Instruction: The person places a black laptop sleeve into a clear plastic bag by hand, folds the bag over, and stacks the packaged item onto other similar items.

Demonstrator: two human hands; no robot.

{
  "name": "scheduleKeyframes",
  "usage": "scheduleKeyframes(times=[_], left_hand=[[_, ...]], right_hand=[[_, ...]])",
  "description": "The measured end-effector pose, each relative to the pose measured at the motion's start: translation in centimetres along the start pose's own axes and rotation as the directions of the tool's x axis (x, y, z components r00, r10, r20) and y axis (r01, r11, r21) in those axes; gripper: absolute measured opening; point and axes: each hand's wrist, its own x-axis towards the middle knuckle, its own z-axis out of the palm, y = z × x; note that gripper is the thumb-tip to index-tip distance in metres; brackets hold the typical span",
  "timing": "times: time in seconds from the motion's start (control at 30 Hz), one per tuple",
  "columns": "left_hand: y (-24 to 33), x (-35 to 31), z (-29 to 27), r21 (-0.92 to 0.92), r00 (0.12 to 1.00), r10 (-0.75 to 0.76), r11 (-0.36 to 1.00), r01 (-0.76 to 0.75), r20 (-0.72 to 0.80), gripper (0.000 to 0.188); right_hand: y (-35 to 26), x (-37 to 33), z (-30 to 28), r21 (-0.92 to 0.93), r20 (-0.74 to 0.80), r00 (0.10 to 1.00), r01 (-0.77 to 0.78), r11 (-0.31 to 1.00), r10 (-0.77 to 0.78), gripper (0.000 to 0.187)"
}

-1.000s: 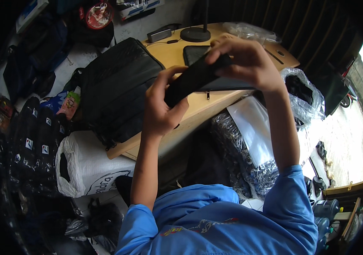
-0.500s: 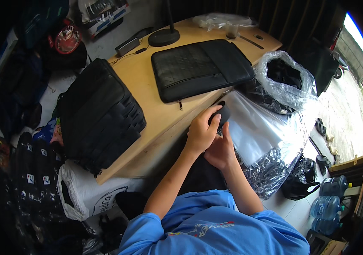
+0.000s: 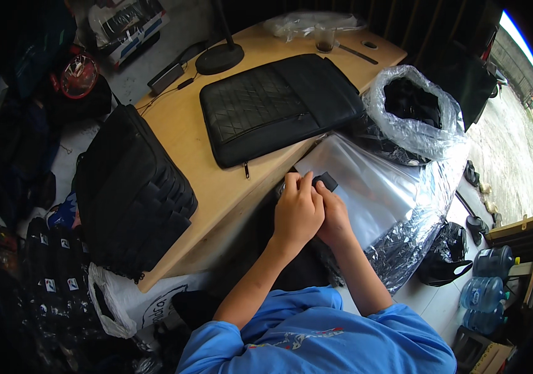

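Note:
My left hand point(image 3: 299, 209) and my right hand point(image 3: 336, 218) are closed together just off the table's front edge. Between them is a small black thing point(image 3: 326, 181), whose kind I cannot make out; only its dark, squared end shows past the fingers. Beyond my hands, a black laptop sleeve point(image 3: 266, 103) with a quilted panel and a zip lies flat on the wooden table point(image 3: 216, 193). Close to my right hand, a stack of clear plastic bags point(image 3: 366, 187) rests on a large plastic-wrapped bundle point(image 3: 397, 255).
A tall stack of black sleeves point(image 3: 132, 193) stands on the table's left end. At the back are a lamp base point(image 3: 219, 58) and a glass point(image 3: 325, 40). An open plastic sack point(image 3: 382, 134) of black goods stands right, with water bottles point(image 3: 484, 290) lower right.
My right hand has closed in from an open palm to meet the left around the small black thing. The view has shifted slightly, too.

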Motion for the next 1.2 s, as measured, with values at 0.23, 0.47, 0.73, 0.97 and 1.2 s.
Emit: scheduleKeyframes(times=[0.23,0.47,0.73,0.97,1.2], left_hand=[[-3.7,8.1,-5.2,0.423,0.958,0.275,0.86,-0.285,0.087,0.033],[-7.8,10.1,-5.4,0.426,0.9,0.334,0.796,-0.429,0.282,0.018],[-7.8,10.5,-4.7,0.375,0.787,0.586,0.697,-0.611,0.194,0.013],[-7.7,10.9,-5.0,0.199,0.835,0.536,0.811,-0.551,0.128,0.01],[-3.8,10.7,-5.9,0.171,0.776,0.63,0.768,-0.618,-0.025,0.006]], right_hand=[[-5.6,0.7,0.3,-0.337,0.082,0.996,0.055,0.94,-0.028,0.034],[-9.1,1.3,0.8,-0.442,0.105,0.984,-0.081,0.893,0.141,0.02],[-9.6,1.1,2.2,-0.397,0.036,0.986,-0.134,0.908,0.162,0.019],[-9.7,0.3,2.2,-0.37,-0.024,0.989,-0.147,0.917,0.148,0.019],[-9.9,5.0,4.7,-0.275,-0.031,0.987,-0.158,0.948,0.155,0.021]])
